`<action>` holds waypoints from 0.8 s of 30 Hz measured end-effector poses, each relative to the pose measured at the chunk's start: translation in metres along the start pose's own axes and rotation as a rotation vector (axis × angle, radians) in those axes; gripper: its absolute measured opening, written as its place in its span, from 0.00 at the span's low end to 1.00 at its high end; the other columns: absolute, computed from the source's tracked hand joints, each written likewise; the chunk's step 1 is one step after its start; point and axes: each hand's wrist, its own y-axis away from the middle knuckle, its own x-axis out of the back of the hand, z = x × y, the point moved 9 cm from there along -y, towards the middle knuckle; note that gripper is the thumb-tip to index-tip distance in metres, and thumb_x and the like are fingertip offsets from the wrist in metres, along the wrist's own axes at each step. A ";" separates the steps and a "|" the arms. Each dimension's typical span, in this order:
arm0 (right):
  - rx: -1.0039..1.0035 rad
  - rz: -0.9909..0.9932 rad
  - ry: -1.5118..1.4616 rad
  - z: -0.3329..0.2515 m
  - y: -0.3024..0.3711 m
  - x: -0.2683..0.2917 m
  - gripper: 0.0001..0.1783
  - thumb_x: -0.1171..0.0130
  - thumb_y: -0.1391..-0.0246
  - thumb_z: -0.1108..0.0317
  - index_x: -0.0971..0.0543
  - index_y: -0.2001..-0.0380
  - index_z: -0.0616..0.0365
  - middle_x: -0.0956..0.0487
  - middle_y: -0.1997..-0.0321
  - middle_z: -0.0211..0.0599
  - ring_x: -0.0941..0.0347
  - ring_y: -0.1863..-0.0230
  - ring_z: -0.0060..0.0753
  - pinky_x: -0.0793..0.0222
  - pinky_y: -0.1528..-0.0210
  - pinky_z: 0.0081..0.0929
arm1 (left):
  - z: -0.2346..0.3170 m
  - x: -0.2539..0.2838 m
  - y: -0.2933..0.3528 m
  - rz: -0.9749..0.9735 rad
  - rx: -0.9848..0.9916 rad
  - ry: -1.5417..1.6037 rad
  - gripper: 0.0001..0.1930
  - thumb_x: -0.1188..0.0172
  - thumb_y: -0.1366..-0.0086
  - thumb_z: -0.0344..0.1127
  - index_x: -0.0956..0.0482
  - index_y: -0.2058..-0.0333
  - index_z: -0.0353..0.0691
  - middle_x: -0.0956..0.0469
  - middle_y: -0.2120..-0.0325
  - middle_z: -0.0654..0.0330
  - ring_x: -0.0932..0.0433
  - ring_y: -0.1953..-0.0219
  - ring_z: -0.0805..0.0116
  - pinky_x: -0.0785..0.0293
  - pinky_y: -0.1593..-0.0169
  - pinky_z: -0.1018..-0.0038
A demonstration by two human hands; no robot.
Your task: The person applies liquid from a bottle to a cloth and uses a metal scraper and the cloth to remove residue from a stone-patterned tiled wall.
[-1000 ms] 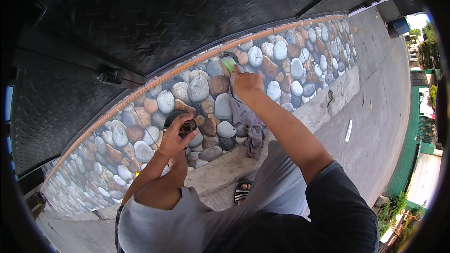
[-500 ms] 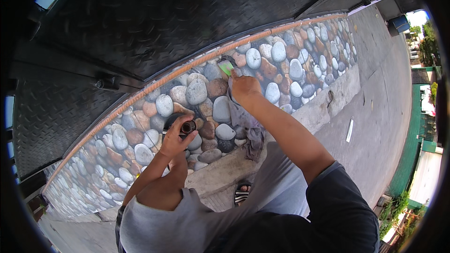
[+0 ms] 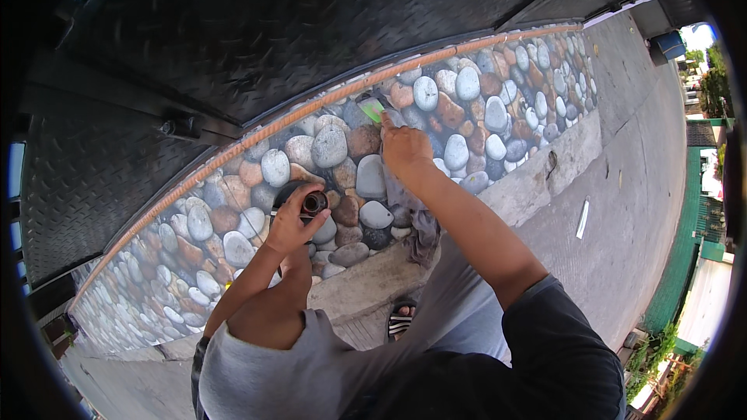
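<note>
- The right hand (image 3: 405, 148) is closed around a small tool with a green handle (image 3: 373, 109), its tip pressed to the pebble-pattern wall (image 3: 467, 101) just under the orange trim strip (image 3: 327, 105); a grey rag (image 3: 416, 218) hangs below this hand against the wall.
- Compared with a second ago, the right hand has crept a little up and left along the top row of stones, so the work appears to be moving along the upper edge under the trim.
- The green tool's long axis runs diagonally, its working end pointing up and left toward the trim, its handle end back into the fist.
- The left hand (image 3: 292, 225) is clenched around a small dark cylindrical can (image 3: 311, 204), held near the wall, lower and to the left; it has barely shifted.
- The can is tilted, its round open end facing up toward the camera, its axis roughly away from the wall.
- Farther out: the dark checker-plate panel (image 3: 233, 31) above the trim, the concrete ledge (image 3: 537, 179) at the wall's foot, a sandalled foot (image 3: 401, 320) near, and pavement to the right.
</note>
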 end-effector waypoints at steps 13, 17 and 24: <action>-0.019 -0.089 0.075 0.006 -0.017 0.004 0.34 0.56 0.37 0.67 0.43 0.27 0.57 0.18 0.47 0.46 0.19 0.49 0.43 0.24 0.49 0.35 | 0.003 0.002 0.000 0.038 -0.026 0.049 0.26 0.31 0.40 0.35 0.28 0.44 0.42 0.23 0.49 0.52 0.20 0.50 0.56 0.23 0.48 0.68; -0.031 -0.103 0.046 0.009 -0.021 0.009 0.35 0.55 0.38 0.67 0.43 0.27 0.56 0.19 0.46 0.47 0.19 0.48 0.43 0.23 0.49 0.35 | 0.001 -0.001 0.002 -0.014 0.018 0.040 0.27 0.32 0.38 0.35 0.31 0.42 0.43 0.22 0.50 0.52 0.20 0.48 0.57 0.25 0.45 0.67; -0.019 -0.112 0.091 0.009 -0.020 0.009 0.34 0.57 0.37 0.67 0.43 0.27 0.50 0.19 0.46 0.49 0.19 0.49 0.47 0.23 0.48 0.45 | 0.004 0.004 0.000 0.008 -0.044 -0.001 0.27 0.32 0.38 0.35 0.31 0.42 0.43 0.22 0.49 0.52 0.20 0.48 0.56 0.25 0.45 0.66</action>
